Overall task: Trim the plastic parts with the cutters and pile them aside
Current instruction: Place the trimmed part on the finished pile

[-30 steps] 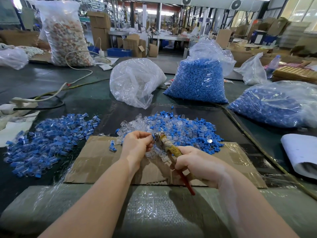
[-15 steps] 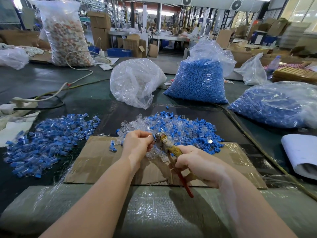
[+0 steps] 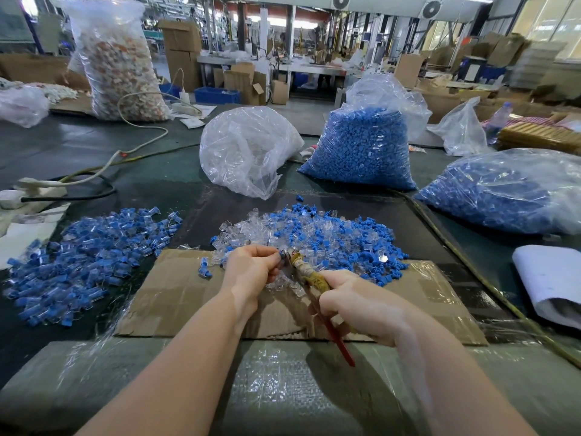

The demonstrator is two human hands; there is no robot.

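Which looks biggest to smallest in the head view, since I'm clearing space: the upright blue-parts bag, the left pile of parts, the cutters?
1. Upright blue-parts bag
2. Left pile of parts, looking similar in extent; nearness makes that unsure
3. Cutters

Pouring in bright from the windows (image 3: 547,23) at the upper right of the frame, and blowing out to white there and along the far strip at top centre. Falling evenly over the middle, leaving only soft dark shadows under the forearms at the bottom, on the wrapped board (image 3: 283,388). Glinting off the clear bags (image 3: 248,152) at centre and right, and off the plastic film at lower left. Bending straight lines outward toward the edges, stretching the arms at the bottom corners. Staying sharp at centre; softening and smearing slightly in the far background and along the lower right forearm.
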